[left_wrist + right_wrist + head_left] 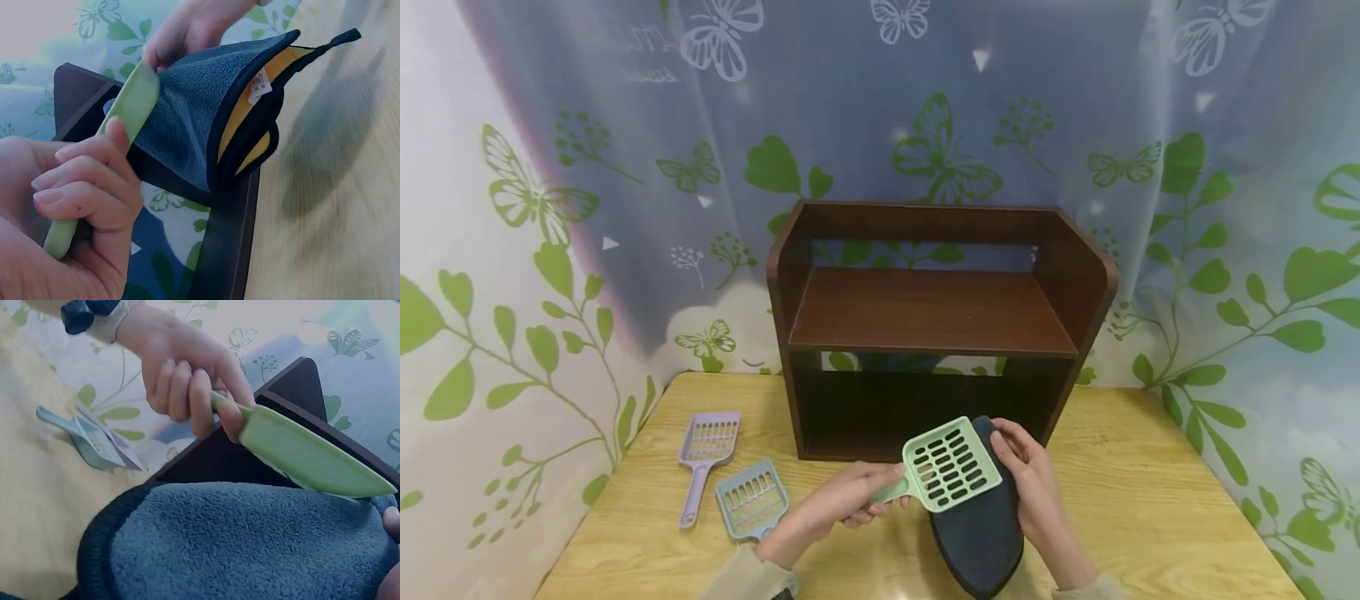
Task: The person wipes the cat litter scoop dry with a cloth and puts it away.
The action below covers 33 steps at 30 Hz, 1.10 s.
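Observation:
My left hand point(842, 502) grips the handle of a light green slotted litter scoop point(891, 490), its slotted face turned up toward the head camera. A folded plush cloth point(981, 537), dark blue with a yellow inner side, hangs from my right hand point(1032, 475), which holds it near its upper end. The scoop's head overlaps the cloth in the head view; in the right wrist view its edge lies right along the cloth point(250, 537). Black edging, a small white tag point(259, 86) and a hanging loop point(340, 40) show in the left wrist view.
A dark brown two-tier shelf point(936, 312) stands at the back of the wooden table point(1150, 500). On the left lie a purple slotted scoop point(696, 492) and a blue-grey one point(724, 506). A patterned curtain point(850, 108) hangs behind.

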### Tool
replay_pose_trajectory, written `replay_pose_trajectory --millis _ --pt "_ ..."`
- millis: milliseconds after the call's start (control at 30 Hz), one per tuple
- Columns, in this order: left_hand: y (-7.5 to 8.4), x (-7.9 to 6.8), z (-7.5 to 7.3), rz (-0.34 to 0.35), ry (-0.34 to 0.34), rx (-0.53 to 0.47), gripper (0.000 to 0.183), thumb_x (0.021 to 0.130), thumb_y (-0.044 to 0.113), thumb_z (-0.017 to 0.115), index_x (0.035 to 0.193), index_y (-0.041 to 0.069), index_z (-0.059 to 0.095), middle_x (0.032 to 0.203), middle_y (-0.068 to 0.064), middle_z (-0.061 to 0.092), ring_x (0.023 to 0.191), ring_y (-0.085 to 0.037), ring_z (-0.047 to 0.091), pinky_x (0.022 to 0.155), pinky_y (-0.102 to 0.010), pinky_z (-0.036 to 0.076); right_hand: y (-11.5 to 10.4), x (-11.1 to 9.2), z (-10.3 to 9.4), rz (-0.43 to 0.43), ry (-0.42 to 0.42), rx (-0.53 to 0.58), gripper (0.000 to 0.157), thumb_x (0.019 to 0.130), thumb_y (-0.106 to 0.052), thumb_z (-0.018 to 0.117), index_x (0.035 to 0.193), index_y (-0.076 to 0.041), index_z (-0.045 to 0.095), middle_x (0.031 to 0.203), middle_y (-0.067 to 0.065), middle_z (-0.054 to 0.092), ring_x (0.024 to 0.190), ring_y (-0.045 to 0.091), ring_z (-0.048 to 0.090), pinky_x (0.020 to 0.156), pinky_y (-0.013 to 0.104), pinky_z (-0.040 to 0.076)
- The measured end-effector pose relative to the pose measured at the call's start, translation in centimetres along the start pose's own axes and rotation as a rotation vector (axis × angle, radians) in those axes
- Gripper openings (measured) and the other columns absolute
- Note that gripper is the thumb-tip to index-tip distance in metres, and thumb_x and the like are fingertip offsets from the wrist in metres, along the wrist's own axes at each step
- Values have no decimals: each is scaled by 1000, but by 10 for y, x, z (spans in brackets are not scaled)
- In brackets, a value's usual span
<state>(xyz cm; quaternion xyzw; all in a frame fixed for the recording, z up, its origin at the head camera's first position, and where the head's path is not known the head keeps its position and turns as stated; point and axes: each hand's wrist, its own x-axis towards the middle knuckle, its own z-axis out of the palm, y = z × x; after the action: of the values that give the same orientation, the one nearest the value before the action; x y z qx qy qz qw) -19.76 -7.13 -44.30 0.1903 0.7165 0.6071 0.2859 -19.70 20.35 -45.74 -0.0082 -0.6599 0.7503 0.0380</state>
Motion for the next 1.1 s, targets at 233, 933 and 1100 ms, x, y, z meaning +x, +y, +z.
replay_pose_trajectory --millis 233,933,1100 --pt "1 -3 -8 34 -105 57 45 109 40 44 111 2 69 70 3 48 47 -7 19 43 -19 18 -14 10 -6 -118 -82 -211 33 103 -20 61 128 2 59 100 -4 68 87 11 65 74 24 56" --pt "11 -5 -3 12 -71 236 41 105 38 55 93 6 78 52 5 33 45 -9 18 46 -23 22 -42 20 30 -649 -598 -766 19 96 -14 68 110 -26 71 102 -10 68 88 6 56 78 31 51" --pt "13 -4 -1 20 -53 265 43 104 35 56 88 0 75 52 5 38 44 -9 23 47 -23 26 -45 17 45 -732 -681 -844 17 96 -17 67 111 -25 71 100 -11 68 86 5 55 72 25 51"
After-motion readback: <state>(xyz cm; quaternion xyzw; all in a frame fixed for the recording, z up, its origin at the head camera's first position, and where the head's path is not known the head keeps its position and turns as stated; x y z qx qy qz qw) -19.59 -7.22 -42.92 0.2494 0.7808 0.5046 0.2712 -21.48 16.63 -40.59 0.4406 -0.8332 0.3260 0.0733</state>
